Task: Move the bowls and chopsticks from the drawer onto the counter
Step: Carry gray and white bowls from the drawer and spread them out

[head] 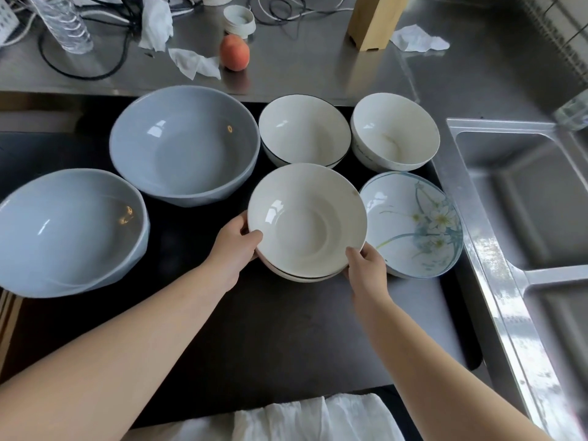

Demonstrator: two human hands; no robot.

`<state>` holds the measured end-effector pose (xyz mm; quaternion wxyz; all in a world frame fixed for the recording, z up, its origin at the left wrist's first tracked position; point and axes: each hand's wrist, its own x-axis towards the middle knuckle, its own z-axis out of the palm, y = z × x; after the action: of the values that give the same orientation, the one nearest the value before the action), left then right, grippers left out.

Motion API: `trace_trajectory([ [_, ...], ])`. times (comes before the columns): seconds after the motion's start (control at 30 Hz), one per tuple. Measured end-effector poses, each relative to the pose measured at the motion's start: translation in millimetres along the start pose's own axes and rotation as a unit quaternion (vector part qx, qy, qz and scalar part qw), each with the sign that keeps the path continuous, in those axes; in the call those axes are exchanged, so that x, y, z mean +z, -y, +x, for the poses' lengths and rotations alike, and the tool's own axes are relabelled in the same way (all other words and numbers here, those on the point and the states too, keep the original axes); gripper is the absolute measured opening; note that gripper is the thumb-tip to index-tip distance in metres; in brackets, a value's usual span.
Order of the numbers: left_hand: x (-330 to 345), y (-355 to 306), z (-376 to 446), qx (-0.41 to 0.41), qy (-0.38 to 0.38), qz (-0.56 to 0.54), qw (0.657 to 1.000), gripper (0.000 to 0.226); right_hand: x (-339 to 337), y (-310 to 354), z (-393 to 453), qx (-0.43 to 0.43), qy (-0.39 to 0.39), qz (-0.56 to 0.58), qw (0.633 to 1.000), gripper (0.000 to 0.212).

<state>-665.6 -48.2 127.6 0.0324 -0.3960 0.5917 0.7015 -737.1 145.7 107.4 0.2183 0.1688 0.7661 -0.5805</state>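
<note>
The open drawer (270, 329) has a black floor and holds several bowls. My left hand (237, 241) and my right hand (366, 265) grip opposite rims of a stack of white bowls (307, 218) at the drawer's middle. A flowered bowl (416, 227) sits right of the stack. Two white bowls (304, 130) (394, 130) stand at the back. A large blue-grey bowl (184, 144) is at the back left and another (70, 230) at the front left. The steel counter (302, 71) lies behind the drawer. No chopsticks are visible.
On the counter lie a peach (235, 52), crumpled tissues (194, 63), a plastic bottle (66, 23), black cables (95, 68), a white cup (239, 20) and a wooden block (374, 22). A steel sink (525, 198) is to the right. White cloth (305, 418) lies at the bottom.
</note>
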Motion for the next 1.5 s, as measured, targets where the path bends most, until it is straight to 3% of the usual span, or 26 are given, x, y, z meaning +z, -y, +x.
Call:
trace_trajectory([
  [0.17,2.8,-0.4,0.5,0.033,-0.015,0.008,0.999,0.062,-0.3,-1.5,3.1,-0.019,0.006,0.008,1.0,0.02],
  [0.27,3.4,-0.5,1.4,0.059,-0.022,0.0,0.998,0.066,-1.8,0.1,2.1,-0.025,-0.002,-0.001,1.0,0.044],
  [0.53,3.2,-3.0,5.0,0.07,-0.027,0.036,0.997,0.067,-2.6,22.9,-9.4,-0.068,0.019,-0.083,0.994,0.043],
  [0.8,-6.0,-16.0,-22.9,0.157,-0.026,0.052,0.986,0.065,-6.2,34.7,-32.2,-0.105,0.012,-0.019,0.994,0.048],
  [0.93,-28.4,-17.0,-59.7,0.179,-0.036,0.008,0.983,0.06,0.6,43.1,-56.2,-0.133,0.049,0.013,0.99,0.056],
  [1.3,-117.3,54.8,-137.7,0.12,-0.101,-0.09,0.984,0.057,57.8,0.1,-135.5,-0.122,0.158,-0.034,0.979,0.056],
  [1.5,-139.3,85.7,-147.0,0.076,-0.092,-0.097,0.988,0.06,71.0,-27.4,-148.6,-0.077,0.176,-0.038,0.981,0.062],
])
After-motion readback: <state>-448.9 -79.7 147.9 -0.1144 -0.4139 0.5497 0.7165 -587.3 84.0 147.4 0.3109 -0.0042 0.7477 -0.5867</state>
